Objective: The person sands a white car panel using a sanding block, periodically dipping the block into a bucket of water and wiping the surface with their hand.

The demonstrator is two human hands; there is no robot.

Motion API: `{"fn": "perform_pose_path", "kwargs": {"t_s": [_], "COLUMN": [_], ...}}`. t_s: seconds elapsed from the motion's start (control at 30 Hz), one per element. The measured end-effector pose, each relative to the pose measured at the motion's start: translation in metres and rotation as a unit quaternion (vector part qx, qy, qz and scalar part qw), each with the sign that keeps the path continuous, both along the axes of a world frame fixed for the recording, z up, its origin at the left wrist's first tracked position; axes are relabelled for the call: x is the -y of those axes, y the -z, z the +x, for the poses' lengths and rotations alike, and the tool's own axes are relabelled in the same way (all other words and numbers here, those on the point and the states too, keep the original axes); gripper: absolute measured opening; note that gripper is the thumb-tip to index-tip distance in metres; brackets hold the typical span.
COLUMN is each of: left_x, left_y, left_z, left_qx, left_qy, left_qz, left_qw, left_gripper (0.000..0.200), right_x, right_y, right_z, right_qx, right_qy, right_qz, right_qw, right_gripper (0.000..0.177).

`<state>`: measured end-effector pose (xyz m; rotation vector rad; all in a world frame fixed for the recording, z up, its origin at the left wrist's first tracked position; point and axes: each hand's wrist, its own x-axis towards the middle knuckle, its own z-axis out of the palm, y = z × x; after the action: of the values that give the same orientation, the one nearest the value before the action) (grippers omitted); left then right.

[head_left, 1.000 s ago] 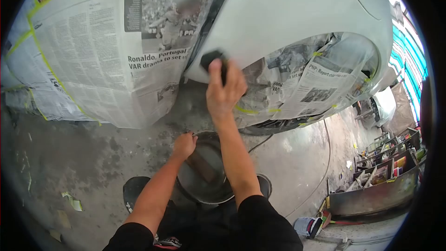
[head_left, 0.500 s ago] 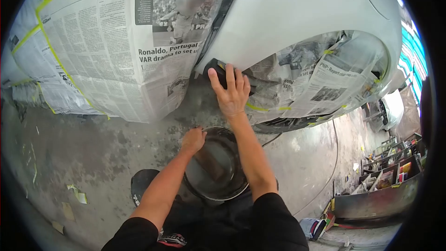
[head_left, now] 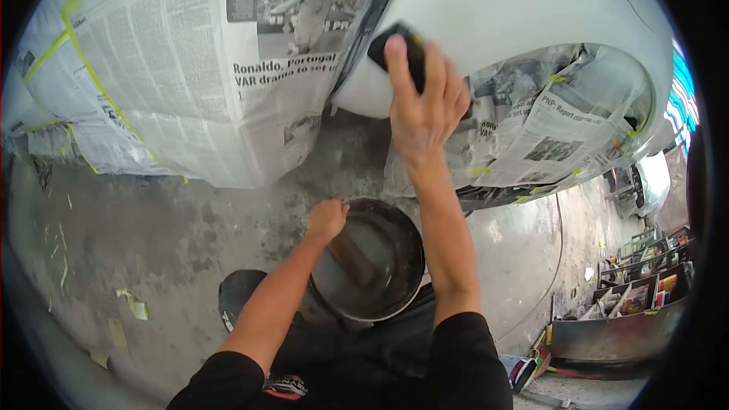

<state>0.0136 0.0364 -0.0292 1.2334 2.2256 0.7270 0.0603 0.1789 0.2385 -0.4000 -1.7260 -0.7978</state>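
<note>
My right hand (head_left: 429,102) is closed round a dark block (head_left: 401,53), which lies against the pale car panel (head_left: 524,4), left of the papered wheel arch. My left hand (head_left: 328,220) grips the upper left rim of a round black basin (head_left: 414,247). The basin holds greyish liquid, and a brownish shape shows in it beside my left hand. Newspaper (head_left: 182,76) edged with yellow-green tape covers the car body on the left. More newspaper (head_left: 558,114) covers the wheel arch.
A tool cart (head_left: 607,338) with filled compartments stands at the lower right. A thin hose (head_left: 560,247) runs along the concrete floor (head_left: 175,220). Scraps of tape and paper (head_left: 135,305) lie at the lower left. A container (head_left: 521,372) sits near the cart.
My right hand has moved up and to the right along the panel with the dark block. My left hand has stayed on the basin rim. The whole view has shifted slightly.
</note>
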Motion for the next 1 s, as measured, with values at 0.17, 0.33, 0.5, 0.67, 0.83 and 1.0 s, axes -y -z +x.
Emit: {"fn": "perform_pose_path", "kwargs": {"t_s": [0.17, 0.33, 0.5, 0.67, 0.83, 1.0], "left_x": [0.0, -0.003, -0.002, -0.004, -0.003, 0.003], "left_y": [0.008, 0.006, 0.005, 0.0, -0.006, 0.007], "left_z": [-0.001, 0.0, -0.004, -0.006, -0.003, -0.005], "left_qx": [-0.028, -0.033, -0.032, -0.039, -0.036, -0.057], "left_qy": [0.004, 0.005, 0.02, 0.028, 0.021, 0.015], "left_qz": [0.007, -0.02, -0.029, 0.009, 0.002, 0.023], "left_qw": [1.0, 0.999, 0.999, 0.999, 0.999, 0.998], "left_gripper": [0.033, 0.037, 0.04, 0.04, 0.039, 0.036], "right_x": [0.0, -0.005, -0.015, -0.053, -0.053, -0.044], "right_y": [0.08, 0.026, 0.049, 0.0, -0.11, 0.0], "right_z": [0.006, 0.02, 0.012, 0.049, 0.065, 0.049], "right_qx": [0.159, 0.03, -0.07, -0.058, -0.243, -0.061], "right_qy": [-0.009, -0.037, -0.064, -0.069, -0.087, -0.06], "right_qz": [0.001, -0.019, -0.039, -0.035, -0.063, -0.03], "right_qw": [0.987, 0.999, 0.995, 0.995, 0.964, 0.996], "right_gripper": [0.053, 0.054, 0.039, 0.053, 0.064, 0.053]}}
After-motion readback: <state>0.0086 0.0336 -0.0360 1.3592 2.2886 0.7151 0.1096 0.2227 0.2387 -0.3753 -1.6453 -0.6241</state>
